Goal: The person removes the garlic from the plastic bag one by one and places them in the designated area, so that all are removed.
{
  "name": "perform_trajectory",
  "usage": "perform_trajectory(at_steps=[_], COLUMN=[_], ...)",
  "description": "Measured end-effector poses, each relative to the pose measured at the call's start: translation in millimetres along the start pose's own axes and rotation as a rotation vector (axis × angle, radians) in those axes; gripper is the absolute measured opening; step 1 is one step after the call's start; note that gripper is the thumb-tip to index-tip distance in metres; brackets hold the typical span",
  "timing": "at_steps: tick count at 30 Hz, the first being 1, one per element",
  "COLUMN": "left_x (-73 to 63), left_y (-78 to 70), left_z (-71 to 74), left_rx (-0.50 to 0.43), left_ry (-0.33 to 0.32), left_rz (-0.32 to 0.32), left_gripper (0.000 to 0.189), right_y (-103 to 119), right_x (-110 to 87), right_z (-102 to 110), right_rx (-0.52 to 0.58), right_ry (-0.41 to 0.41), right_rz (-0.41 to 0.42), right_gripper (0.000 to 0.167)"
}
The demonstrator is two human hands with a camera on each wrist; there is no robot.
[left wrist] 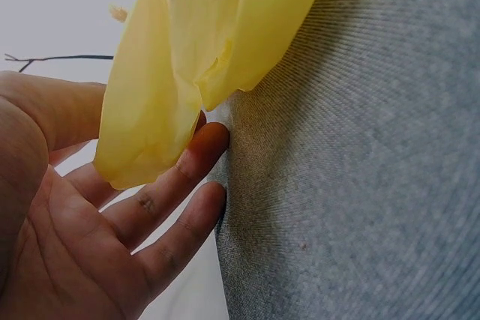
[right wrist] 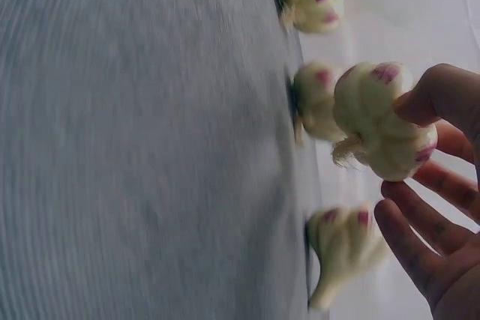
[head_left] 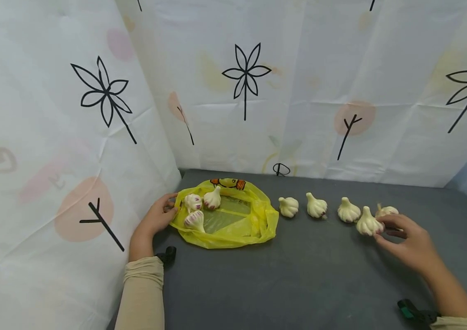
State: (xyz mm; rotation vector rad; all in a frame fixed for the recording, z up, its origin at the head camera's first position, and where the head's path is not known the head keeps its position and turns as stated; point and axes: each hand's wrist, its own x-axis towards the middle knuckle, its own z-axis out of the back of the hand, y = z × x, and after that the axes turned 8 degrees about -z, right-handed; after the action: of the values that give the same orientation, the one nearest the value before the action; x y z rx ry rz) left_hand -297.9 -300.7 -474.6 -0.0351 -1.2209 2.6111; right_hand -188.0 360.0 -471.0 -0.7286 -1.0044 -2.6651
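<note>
A yellow plastic bag [head_left: 264, 222] lies with its mouth spread wide on the left part of the table. Inside it, at its left side, are a garlic bulb [head_left: 193, 202] and two more. My left hand [head_left: 156, 220] holds the bag's left rim; in the left wrist view the yellow film [left wrist: 150, 125] passes between thumb and fingers. On the right, my right hand [head_left: 412, 243] pinches a white garlic bulb [right wrist: 382, 121] with purple patches, lifted off the table. Another garlic bulb [head_left: 387, 211] sits just behind that hand, partly hidden.
Left of the held bulb, a row of garlic bulbs [head_left: 348, 211] runs toward the bag, the nearest to it being a bulb [head_left: 288, 207] close to its right edge. The grey tabletop [head_left: 282, 284] meets a patterned white cloth [head_left: 299, 137] at the back and left.
</note>
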Motion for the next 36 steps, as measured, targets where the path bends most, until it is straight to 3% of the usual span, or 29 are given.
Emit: perform_trajectory(at_steps=[9, 20, 36], left_x=[0.9, 0.6, -0.6], left_y=[1.0, -0.7, -1.6], left_z=[0.0, 0.1, -0.3], left_rx=[-0.003, -0.001, -0.001], left_ry=[-0.001, -0.001, -0.004], left_rz=[0.004, -0.005, 0.003], left_gripper=[0.056, 0.056, 0.055], right_y=[-15.7, -24.5, -26.0], right_x=[-9.3, -23.0, -25.8], right_z=[15.0, 24.5, 21.9], right_rx=[0.005, -0.069, -0.124], right_ry=[0.023, 0.062, 0.057], right_rz=[-0.107, -0.213, -0.224], right_gripper=[0.054, 0.045, 0.048])
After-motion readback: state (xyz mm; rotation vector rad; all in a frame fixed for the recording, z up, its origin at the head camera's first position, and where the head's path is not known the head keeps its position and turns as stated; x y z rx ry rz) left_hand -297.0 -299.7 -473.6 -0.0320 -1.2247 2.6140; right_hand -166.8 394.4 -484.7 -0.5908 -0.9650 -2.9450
